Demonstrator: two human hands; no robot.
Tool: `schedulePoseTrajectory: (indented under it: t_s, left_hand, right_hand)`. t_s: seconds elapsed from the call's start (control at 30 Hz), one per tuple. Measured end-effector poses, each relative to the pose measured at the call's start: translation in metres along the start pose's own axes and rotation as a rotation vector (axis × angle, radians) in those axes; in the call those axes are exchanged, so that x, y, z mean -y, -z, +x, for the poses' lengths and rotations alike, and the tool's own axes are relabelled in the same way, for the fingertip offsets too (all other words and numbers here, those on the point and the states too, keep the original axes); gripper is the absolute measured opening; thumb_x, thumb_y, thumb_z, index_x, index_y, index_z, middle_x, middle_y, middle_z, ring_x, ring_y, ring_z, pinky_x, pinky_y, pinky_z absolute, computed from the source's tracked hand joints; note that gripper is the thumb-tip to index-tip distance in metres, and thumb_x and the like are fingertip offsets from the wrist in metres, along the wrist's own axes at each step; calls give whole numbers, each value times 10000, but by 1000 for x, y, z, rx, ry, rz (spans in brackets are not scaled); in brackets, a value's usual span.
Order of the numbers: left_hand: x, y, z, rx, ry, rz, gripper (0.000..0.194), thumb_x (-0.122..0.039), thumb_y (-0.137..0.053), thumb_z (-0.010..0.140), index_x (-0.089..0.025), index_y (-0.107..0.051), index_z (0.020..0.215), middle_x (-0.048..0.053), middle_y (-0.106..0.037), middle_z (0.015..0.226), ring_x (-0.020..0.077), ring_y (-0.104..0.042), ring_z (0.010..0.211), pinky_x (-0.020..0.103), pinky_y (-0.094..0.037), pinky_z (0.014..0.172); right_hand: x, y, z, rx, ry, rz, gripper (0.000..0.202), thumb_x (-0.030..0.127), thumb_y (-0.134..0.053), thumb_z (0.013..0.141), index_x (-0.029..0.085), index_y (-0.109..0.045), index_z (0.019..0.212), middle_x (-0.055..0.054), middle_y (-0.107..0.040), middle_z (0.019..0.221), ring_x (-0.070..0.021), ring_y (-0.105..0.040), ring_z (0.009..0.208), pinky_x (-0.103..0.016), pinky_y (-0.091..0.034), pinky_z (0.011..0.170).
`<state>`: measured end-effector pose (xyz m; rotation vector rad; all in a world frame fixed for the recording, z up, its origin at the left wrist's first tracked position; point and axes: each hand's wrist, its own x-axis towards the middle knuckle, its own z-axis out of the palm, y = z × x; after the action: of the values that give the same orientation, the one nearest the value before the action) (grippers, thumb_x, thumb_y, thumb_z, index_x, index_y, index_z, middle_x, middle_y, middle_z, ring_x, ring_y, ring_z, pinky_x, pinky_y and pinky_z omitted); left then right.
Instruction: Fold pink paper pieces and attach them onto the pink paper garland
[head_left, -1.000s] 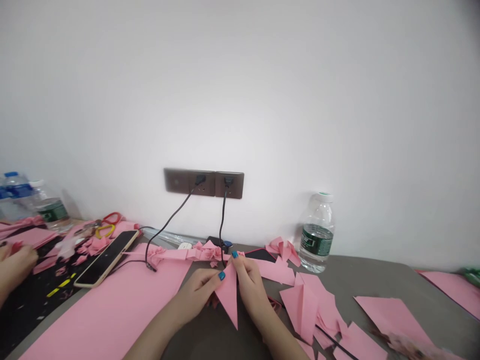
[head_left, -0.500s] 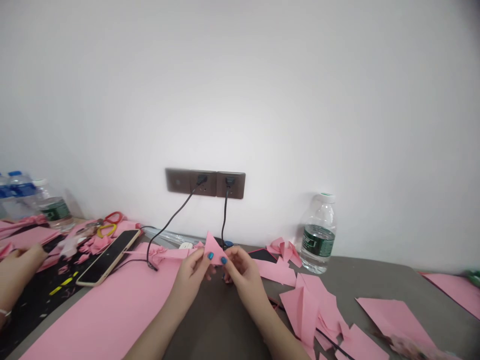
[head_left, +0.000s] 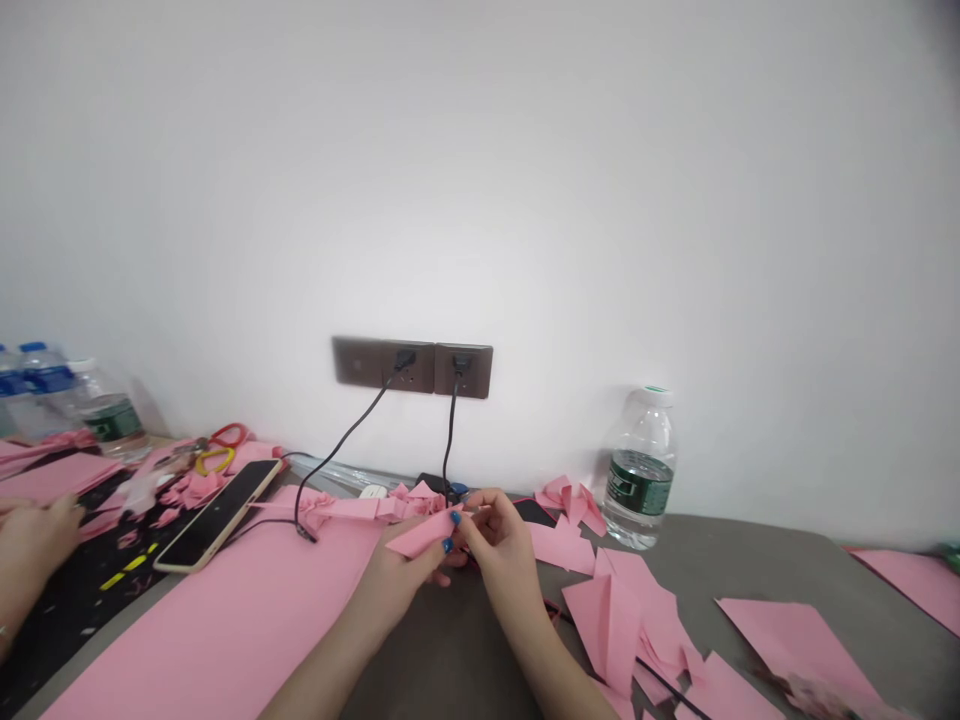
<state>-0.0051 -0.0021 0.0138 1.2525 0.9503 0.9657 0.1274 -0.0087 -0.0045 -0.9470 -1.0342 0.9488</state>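
Observation:
A small folded piece of pink paper (head_left: pixel 421 536) is held between my two hands above the grey table (head_left: pixel 442 655). My left hand (head_left: pixel 405 572) grips it with the thumb on top. My right hand (head_left: pixel 496 535) pinches its right end with thumb and fingers. The paper lies tilted, its narrow end by my right fingertips. Beneath and left of my left arm lies a large pink sheet (head_left: pixel 247 620). Behind my hands are crumpled pink scraps (head_left: pixel 405 503).
A phone (head_left: pixel 219 518), scissors (head_left: pixel 215 460) and another person's hand (head_left: pixel 41 545) are at left. Cords run from the wall sockets (head_left: pixel 411 366). Right of my hands are folded pink papers (head_left: pixel 611 620), a water bottle (head_left: pixel 640 470) and a pink sheet (head_left: pixel 795 640).
The paper, which pointed upward as a triangle, now lies lower and tilted to the left. My left hand has turned around it. The other person's hand has shifted slightly.

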Motion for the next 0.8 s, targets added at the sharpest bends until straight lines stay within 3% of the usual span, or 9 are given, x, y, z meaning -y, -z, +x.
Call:
schedulePoseTrajectory:
  t_s: [0.3,0.47,0.57,0.67,0.8]
  left_hand:
    - [3,2,0,-11,-171,132,401,-345,-583,832,-172,-669,1184,86,-722,915,223,-670,780,295,-560,615]
    - [2,2,-1,-28,-149,106,442,-359,-591,821,-172,-652,1216,107,-714,1036,232,-667,810,321,-574,648]
    - [0,5,0,-11,-147,77,439,-392,-592,825,-182,-663,1204,105,-710,1082,250,-660,895,333,-575,701]
    - [0,8,2,-37,-187,98,379,-385,-636,800,-168,-723,1097,91,-728,1023,262,-628,988,315,-552,773]
    - [1,7,2,-142,-109,-38,384,-450,-699,737,-120,-753,924,81,-731,821,229,-659,808,303,-557,696]
  right_hand:
    - [-2,-5,-2,16,81,54,259,366,-694,765,217,-514,877,5,-547,754,-128,-527,580,-229,-454,461]
    - [0,-5,-1,124,53,11,203,360,-667,783,195,-549,787,-6,-563,727,-134,-536,597,-232,-456,481]
    - [2,-2,-2,81,58,-29,164,340,-636,795,195,-558,786,-13,-576,731,-141,-538,586,-233,-447,458]
    - [6,0,-3,41,159,-143,44,245,-577,818,203,-574,803,-18,-592,747,-148,-551,590,-248,-466,482]
    - [12,0,-4,72,455,-389,163,95,-517,820,219,-620,797,-47,-659,831,-195,-624,770,-312,-510,676]
